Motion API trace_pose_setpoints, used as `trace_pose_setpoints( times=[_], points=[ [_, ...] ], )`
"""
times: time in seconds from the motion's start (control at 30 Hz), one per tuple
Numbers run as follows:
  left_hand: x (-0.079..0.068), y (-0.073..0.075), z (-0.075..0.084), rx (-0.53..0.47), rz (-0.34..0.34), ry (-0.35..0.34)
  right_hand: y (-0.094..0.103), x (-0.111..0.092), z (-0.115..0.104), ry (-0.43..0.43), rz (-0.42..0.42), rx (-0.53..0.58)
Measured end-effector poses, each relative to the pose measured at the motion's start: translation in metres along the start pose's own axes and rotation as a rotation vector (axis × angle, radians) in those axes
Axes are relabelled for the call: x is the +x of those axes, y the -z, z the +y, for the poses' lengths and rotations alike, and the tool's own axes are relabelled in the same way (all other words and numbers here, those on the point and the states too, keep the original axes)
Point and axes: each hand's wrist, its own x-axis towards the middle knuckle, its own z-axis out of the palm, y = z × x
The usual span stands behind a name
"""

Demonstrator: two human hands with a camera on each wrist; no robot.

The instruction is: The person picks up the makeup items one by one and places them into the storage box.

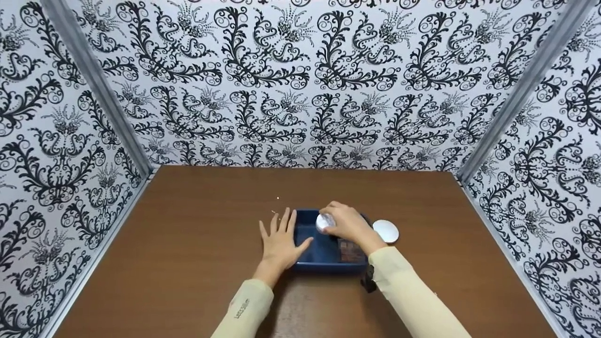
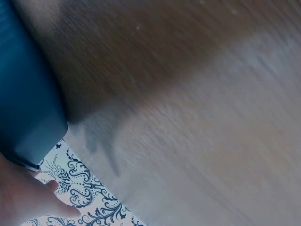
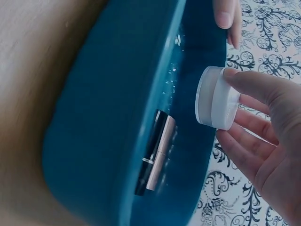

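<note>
Two slim tubes (image 3: 162,151) lie inside the blue tray (image 1: 324,268); the left hand (image 1: 279,244) spreads wide at its rim. The right hand (image 1: 350,224) pinches a white jar (image 1: 324,223) over it; a slack pinch could drop it onto them.

This looks like a booth-like workstation; what kind of building holds it, the views do not tell. A flat, brown, wood-grain tabletop (image 1: 211,197) spreads under and around the fingers (image 1: 285,220). Well beyond them rises a white back panel with black floral scrollwork (image 1: 300,117); matching patterned side panels (image 1: 47,164) flank them, meeting it at straight grey corner strips (image 1: 98,80).
</note>
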Motion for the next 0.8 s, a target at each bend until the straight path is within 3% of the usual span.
trace_pose_setpoints(
  times=[0.47,0.8],
  points=[
    [-0.001,-0.001,0.0,-0.029,0.014,-0.004,-0.025,0.003,-0.002,0.012,-0.032,-0.038],
    [-0.002,0.004,0.001,-0.046,0.019,-0.008,-0.036,0.002,0.0,-0.033,-0.074,-0.081]
  ],
)
